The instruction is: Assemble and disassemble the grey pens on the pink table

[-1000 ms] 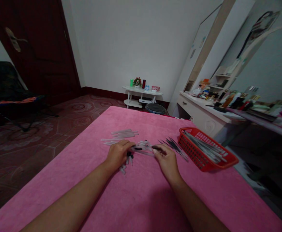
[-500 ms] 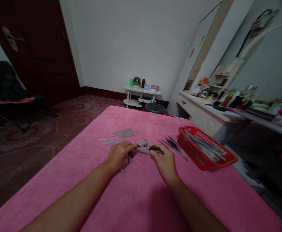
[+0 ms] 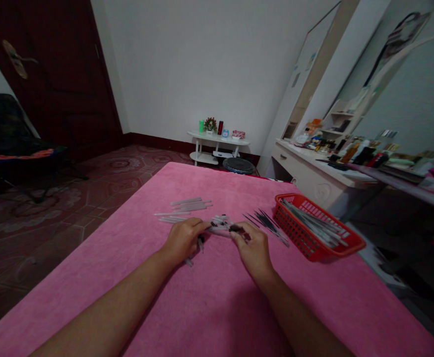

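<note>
Between my two hands lies a slim, pale translucent tube with dark ends, which looks like a pen barrel (image 3: 219, 232). The fingers of my left hand (image 3: 182, 241) are closed on its left end. My right hand (image 3: 253, 246) pinches a small dark piece at the right end. Just behind are several short pale pieces with black parts (image 3: 220, 219). More pale tubes with dark bits (image 3: 201, 243) stick out under my left hand. Several pale tubes (image 3: 190, 204) lie beyond it. To the right of my right hand, thin dark pointed sticks like pen refills (image 3: 267, 221) are spread.
A red plastic basket (image 3: 356, 244) holding long grey-white sticks (image 3: 315, 223) stands at the right on the pink cloth (image 3: 187, 312). Past the cloth's far edge are a round dark stool (image 3: 239, 165) and a low white table (image 3: 196, 134). A cluttered dresser (image 3: 313, 171) is at right.
</note>
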{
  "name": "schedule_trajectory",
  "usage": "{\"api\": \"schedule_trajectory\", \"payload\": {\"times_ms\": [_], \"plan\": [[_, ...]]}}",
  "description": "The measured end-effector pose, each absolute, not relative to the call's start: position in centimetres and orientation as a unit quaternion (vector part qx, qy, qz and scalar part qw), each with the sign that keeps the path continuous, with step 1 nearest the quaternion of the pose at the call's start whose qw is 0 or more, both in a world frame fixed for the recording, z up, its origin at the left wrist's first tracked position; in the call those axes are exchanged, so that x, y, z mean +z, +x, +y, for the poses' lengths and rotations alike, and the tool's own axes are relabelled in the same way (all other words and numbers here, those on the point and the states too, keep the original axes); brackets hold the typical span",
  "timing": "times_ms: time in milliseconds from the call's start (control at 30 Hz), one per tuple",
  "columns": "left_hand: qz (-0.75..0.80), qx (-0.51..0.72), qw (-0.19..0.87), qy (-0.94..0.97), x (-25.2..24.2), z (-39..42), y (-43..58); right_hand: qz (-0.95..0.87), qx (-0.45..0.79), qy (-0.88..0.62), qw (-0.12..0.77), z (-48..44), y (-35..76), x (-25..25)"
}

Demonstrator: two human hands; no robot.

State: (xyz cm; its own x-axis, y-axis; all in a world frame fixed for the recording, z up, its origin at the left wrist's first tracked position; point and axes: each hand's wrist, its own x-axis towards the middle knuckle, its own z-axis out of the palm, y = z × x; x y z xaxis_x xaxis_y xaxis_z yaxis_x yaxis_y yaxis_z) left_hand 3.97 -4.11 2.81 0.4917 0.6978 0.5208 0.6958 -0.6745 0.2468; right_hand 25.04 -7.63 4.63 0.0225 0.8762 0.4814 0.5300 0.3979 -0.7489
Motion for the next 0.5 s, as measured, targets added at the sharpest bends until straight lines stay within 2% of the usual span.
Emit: {"api": "schedule_trajectory", "payload": {"times_ms": [500], "plan": [[0.396, 0.281, -0.026, 0.874, 2.84, -4.21, 3.98, -0.701, 0.155, -0.513, 0.471, -7.41, 25.22, 4.27]]}}
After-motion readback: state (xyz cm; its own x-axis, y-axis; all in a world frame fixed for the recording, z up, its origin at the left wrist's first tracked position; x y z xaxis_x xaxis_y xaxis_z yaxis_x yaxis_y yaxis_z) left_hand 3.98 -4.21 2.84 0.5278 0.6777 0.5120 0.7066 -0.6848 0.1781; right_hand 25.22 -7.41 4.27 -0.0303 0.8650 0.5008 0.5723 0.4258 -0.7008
